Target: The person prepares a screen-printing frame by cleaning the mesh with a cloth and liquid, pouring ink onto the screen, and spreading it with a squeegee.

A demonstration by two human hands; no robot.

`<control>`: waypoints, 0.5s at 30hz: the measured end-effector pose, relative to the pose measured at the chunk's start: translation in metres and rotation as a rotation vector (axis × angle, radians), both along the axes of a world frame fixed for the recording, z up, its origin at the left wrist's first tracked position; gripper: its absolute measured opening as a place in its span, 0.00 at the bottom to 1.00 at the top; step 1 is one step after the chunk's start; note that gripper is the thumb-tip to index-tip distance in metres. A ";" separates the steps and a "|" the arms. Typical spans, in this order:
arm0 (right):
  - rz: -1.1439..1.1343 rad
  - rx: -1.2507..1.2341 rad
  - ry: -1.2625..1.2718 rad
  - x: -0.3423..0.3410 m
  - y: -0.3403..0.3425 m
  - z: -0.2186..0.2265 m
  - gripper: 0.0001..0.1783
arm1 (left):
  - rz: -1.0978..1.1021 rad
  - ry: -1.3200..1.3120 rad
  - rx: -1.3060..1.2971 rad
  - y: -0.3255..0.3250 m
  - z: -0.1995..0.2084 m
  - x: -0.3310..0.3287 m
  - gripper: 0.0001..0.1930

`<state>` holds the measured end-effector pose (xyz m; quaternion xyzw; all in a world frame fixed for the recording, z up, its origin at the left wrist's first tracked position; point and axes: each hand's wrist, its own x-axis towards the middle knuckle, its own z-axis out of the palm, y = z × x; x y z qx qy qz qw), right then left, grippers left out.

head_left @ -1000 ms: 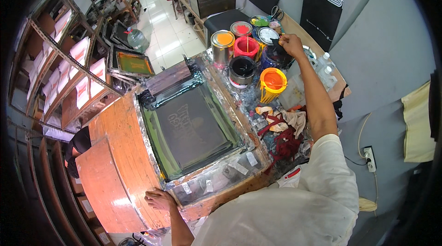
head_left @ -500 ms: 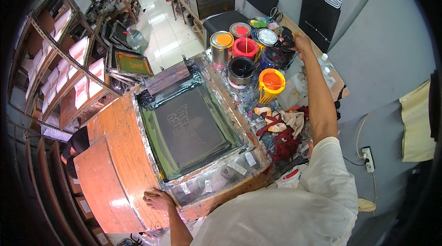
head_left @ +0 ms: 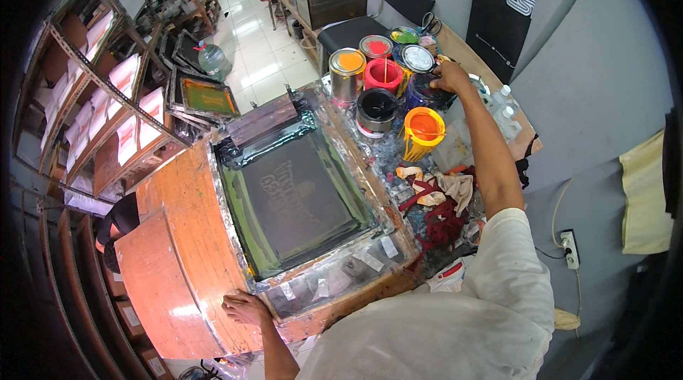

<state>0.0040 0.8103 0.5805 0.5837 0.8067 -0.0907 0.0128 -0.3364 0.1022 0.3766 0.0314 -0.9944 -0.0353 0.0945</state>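
Note:
On the orange wooden board, my left hand (head_left: 243, 307) rests with its fingers bent against the surface, beside the near corner of a screen-printing frame (head_left: 388, 220). The frame's mesh (head_left: 299, 195) is grey with faint lettering and green borders; dark ink lies along its far end, below a wooden bar (head_left: 262, 124). My right arm reaches out to the paint cans. There my right hand (head_left: 452, 78) is closed, fingers bent down at the rim of a dark blue can (head_left: 421, 99); what it grips is hidden.
Around that hand stand an orange-filled can (head_left: 347, 61), a red tub (head_left: 384, 74), a black ink can (head_left: 376, 111) and a yellow tub (head_left: 425, 124). Stained rags (head_left: 445, 220) lie nearer me. Shelves with printed sheets (head_left: 146, 120) line the left. Another person's dark sleeve (head_left: 124, 216) shows there.
My right hand has moved left and slightly nearer, from beyond the cans to the dark blue can. The black cloth it held no longer shows distinctly. My left hand stays put.

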 end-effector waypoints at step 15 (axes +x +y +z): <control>0.040 0.117 -0.237 -0.021 -0.017 -0.022 0.22 | -0.030 0.035 0.015 -0.006 -0.007 -0.002 0.31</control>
